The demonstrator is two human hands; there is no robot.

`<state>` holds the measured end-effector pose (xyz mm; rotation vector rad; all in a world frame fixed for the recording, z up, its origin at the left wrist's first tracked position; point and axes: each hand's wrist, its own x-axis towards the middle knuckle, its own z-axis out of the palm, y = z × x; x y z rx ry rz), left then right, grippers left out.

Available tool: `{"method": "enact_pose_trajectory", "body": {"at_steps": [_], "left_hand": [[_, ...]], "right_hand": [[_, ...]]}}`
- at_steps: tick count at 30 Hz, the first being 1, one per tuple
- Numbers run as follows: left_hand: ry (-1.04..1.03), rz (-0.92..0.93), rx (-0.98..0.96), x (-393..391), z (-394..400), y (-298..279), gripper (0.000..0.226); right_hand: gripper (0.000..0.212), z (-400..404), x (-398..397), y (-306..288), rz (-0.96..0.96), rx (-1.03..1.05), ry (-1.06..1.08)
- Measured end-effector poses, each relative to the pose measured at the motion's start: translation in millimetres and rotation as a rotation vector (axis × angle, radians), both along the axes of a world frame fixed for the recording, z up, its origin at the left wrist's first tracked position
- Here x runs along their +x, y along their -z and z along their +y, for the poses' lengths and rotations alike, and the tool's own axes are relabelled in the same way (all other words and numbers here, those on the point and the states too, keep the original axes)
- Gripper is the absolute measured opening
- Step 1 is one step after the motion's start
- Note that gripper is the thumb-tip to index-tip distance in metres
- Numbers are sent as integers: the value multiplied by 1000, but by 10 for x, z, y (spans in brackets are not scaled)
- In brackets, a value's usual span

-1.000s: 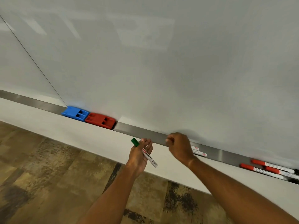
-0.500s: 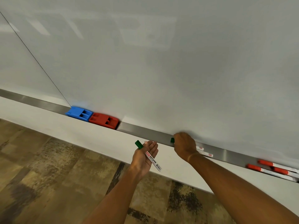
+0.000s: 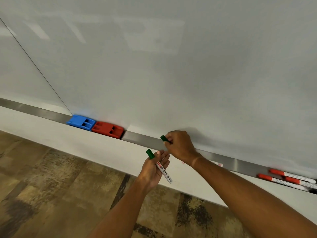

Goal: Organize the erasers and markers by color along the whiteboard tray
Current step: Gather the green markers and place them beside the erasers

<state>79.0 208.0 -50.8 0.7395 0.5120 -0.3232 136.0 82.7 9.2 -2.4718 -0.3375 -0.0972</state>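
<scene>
The left hand [image 3: 155, 170], palm up with fingers loosely curled, holds a green marker [image 3: 159, 166]. The marker's long axis runs diagonally across the palm: the green cap points up and away past the fingertips toward the tray [image 3: 142, 137], the white tail points down toward the wrist side and juts out beyond the palm edge.

The right hand [image 3: 180, 146] is just above and beyond the left hand, fingers curled tight around a second marker [image 3: 165, 138]. Only its green cap shows, pointing left along the tray; the barrel is hidden in the fist. Whether it touches the tray cannot be told.

Left of both hands, well apart, a blue eraser [image 3: 81, 122] and a red eraser [image 3: 108, 130] sit in the tray, touching end to end. Right of the right forearm, red markers [image 3: 284, 178] lie in the tray lengthwise, caps pointing left. A white barrel end [image 3: 217, 163] shows just behind the right wrist. The whiteboard [image 3: 171, 66] stands behind the hands.
</scene>
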Motion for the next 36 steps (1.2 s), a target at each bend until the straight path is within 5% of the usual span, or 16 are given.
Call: {"method": "enact_pose_trajectory", "body": {"at_steps": [6, 21, 29, 36], "left_hand": [[64, -58, -33, -20, 12, 23, 18], [20, -72, 44, -26, 39, 28, 22], [-12, 13, -137, -1, 27, 99, 50], [8, 44, -144, -5, -40, 150, 38]], "right_hand": [[9, 244, -77, -83, 169, 112, 12], [25, 281, -231, 1, 196, 124, 46], [5, -734, -279, 260, 278, -258, 197], [12, -1052, -273, 352, 380, -251, 204]]}}
